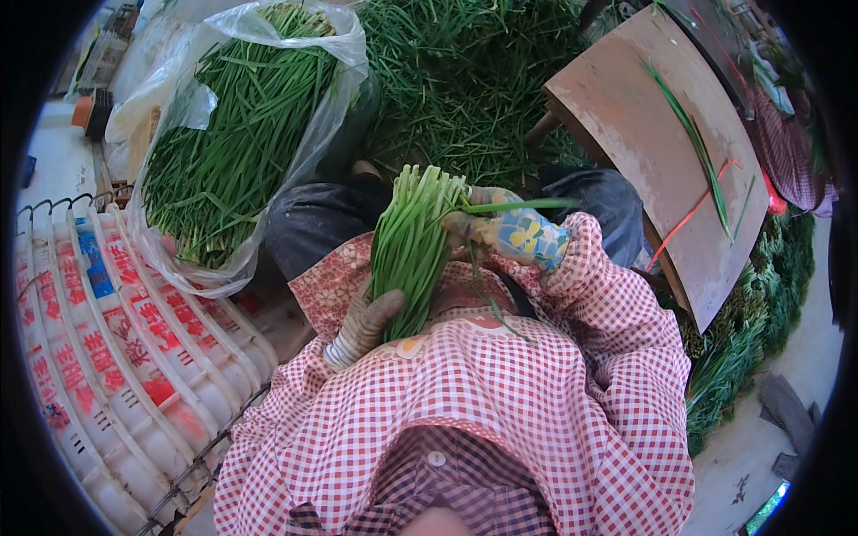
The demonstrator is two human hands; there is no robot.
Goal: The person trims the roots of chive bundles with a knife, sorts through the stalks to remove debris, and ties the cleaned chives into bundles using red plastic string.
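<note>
A thick bunch of green chives [407, 259] stands over my lap, its pale cut ends pointing away from me and its leaves running down toward my chest. My left hand [365, 326], in a soiled glove with a striped cuff, is wrapped round the lower left side of the bunch. At the bunch's upper right side is my right hand [474, 225], in a dirty glove under a flowered cuff. Its fingers are closed on a few loose chive leaves, one of which sticks out to the right and others hang down.
An open clear plastic bag [353, 54] full of chives [250, 134] rests at the left, by a white crate [134, 357] with red markings. Loose chives [474, 71] heap up ahead. A worn board [617, 89] at the right carries several leaves and a red tie [688, 214].
</note>
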